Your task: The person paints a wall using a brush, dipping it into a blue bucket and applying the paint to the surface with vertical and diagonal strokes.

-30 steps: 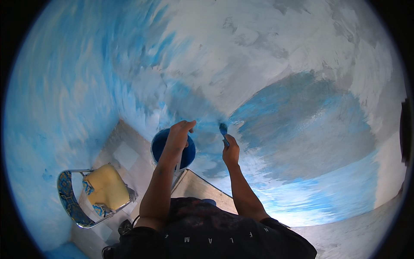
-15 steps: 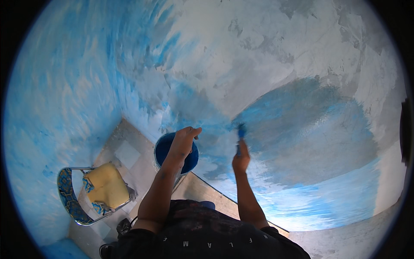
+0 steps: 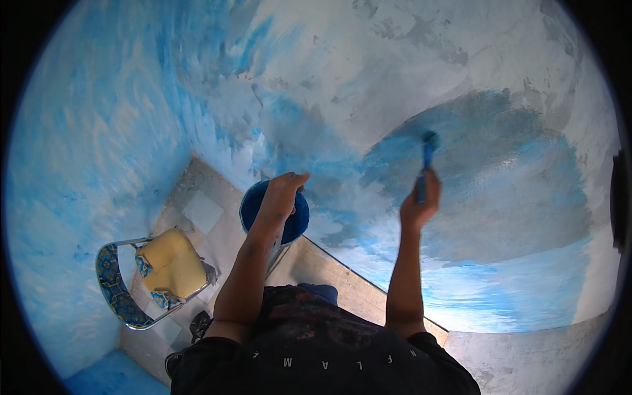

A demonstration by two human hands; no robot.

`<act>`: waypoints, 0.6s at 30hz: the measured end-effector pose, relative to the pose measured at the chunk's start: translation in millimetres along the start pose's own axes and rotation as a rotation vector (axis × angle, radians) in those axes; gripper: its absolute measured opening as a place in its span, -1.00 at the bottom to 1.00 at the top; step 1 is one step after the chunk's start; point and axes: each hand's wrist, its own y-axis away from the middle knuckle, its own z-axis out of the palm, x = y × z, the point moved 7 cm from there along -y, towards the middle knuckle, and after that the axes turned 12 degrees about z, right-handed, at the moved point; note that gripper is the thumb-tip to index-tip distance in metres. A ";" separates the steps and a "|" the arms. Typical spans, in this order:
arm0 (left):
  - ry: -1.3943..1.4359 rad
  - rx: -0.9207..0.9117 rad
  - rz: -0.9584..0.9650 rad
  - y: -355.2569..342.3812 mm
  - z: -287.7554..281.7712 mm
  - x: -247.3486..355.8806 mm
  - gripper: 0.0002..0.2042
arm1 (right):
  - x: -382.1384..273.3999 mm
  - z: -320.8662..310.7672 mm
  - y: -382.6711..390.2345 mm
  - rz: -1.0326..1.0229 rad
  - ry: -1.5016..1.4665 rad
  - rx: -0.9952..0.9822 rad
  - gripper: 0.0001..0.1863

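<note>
My left hand (image 3: 282,196) is over a blue bucket (image 3: 296,217) with dark blue inside, its fingers curled with the thumb sticking out; what they grip is hidden. My right hand (image 3: 421,201) is closed on the blue handle of a paintbrush (image 3: 430,140), its dark bristles raised against a wall (image 3: 513,197) of mottled grey, white and light-blue paint. The brush is slightly blurred, and I cannot tell whether it touches the wall.
Below on the left, a metal-framed chair (image 3: 172,260) with a torn patterned cover and bare yellow foam stands on a tiled floor (image 3: 204,214). A beige ledge or board (image 3: 313,263) lies beneath me. A dark object (image 3: 617,201) is at the far right edge.
My right hand and the brush have swept up and to the right across the grey-blue patch. The whole view has shifted slightly, with my left hand staying over the bucket.
</note>
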 end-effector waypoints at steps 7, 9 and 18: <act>-0.010 -0.029 0.054 -3.6 8.1 16.5 -0.71 | 10.4 87.4 84.7 0.080 -0.020 -0.739 -0.70; -0.021 -0.038 0.055 2.1 6.3 25.0 -0.71 | 12.2 77.1 47.5 -0.004 0.008 -0.649 -0.72; -0.090 -0.039 0.093 6.6 -12.3 19.5 -0.67 | -77.6 -70.7 -160.5 -0.305 0.015 0.335 -0.76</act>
